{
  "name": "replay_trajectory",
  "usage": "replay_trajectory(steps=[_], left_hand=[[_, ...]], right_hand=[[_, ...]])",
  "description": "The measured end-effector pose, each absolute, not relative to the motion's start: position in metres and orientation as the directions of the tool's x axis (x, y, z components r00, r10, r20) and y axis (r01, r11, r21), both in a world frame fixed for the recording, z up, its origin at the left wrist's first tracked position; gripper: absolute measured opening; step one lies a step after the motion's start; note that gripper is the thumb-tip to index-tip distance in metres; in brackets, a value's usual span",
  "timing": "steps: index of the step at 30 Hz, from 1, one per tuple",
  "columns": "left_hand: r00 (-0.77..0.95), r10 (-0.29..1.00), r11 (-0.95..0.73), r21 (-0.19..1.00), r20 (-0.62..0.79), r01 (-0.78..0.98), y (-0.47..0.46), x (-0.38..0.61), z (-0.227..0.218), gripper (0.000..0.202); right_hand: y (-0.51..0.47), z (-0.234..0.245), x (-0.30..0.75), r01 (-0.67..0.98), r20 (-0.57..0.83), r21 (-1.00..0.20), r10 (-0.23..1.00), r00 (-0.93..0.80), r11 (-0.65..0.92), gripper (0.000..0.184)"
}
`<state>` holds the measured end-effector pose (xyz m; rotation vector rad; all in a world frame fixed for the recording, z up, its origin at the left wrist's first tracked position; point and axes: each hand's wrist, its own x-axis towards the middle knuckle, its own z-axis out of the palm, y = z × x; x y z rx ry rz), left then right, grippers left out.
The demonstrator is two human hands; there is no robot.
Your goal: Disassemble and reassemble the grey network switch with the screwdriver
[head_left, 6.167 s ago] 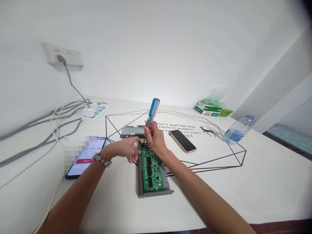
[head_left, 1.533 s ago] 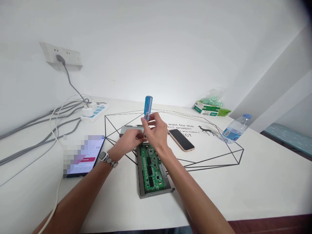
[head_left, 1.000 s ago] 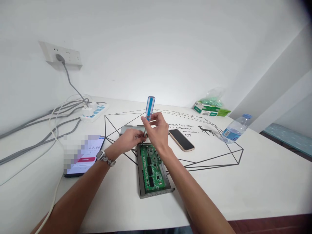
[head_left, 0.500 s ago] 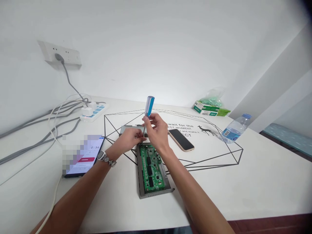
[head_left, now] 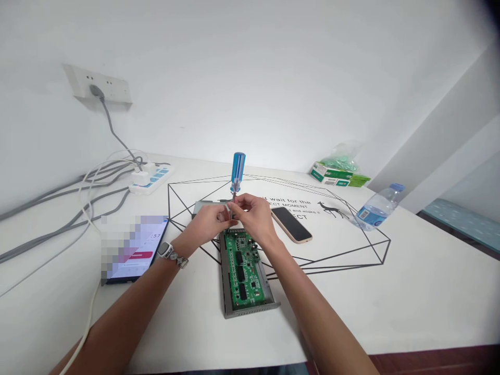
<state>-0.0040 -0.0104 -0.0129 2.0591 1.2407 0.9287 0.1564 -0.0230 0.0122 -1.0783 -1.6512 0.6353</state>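
A screwdriver (head_left: pixel 238 171) with a blue and clear handle stands nearly upright over the far end of the circuit board. My right hand (head_left: pixel 253 216) pinches its metal shaft just below the handle. Close by on the left, my left hand (head_left: pixel 209 224) has thumb and finger pinched together beside the lower shaft; what they hold is hidden. The green circuit board (head_left: pixel 246 276) with black chips lies in an open grey metal case (head_left: pixel 252 311). The screwdriver's tip cannot be made out behind my fingers. Beyond my left hand lies a grey metal piece (head_left: pixel 201 207), partly covered.
A phone (head_left: pixel 292 225) lies face up on the right, a larger lit device (head_left: pixel 142 250) on the left. Farther right stands a tilted water bottle (head_left: pixel 378 207). Green and white boxes (head_left: pixel 332 173) sit by the wall. A power strip (head_left: pixel 152 179) and cables occupy the left.
My right hand has slid slightly down from the handle's base onto the shaft. The screwdriver has turned and stands more upright. My left hand has stayed nearly in place.
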Motion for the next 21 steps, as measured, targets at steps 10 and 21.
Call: replay_trajectory(steps=[10,21], left_hand=[[0.491,0.843,-0.422,0.836,0.219,0.351,-0.0086,-0.0088,-0.0121,0.02],[0.357,0.902,-0.398,0.788,0.243,0.469,-0.0098,-0.0052,-0.0125,0.025]], right_hand=[[-0.0279,0.0126,0.1573,0.377,0.452,-0.804,0.885,-0.114,0.46,0.019],[-0.0274,0.0109,0.1564,0.36,0.414,-0.827,0.901,-0.132,0.432,0.012]])
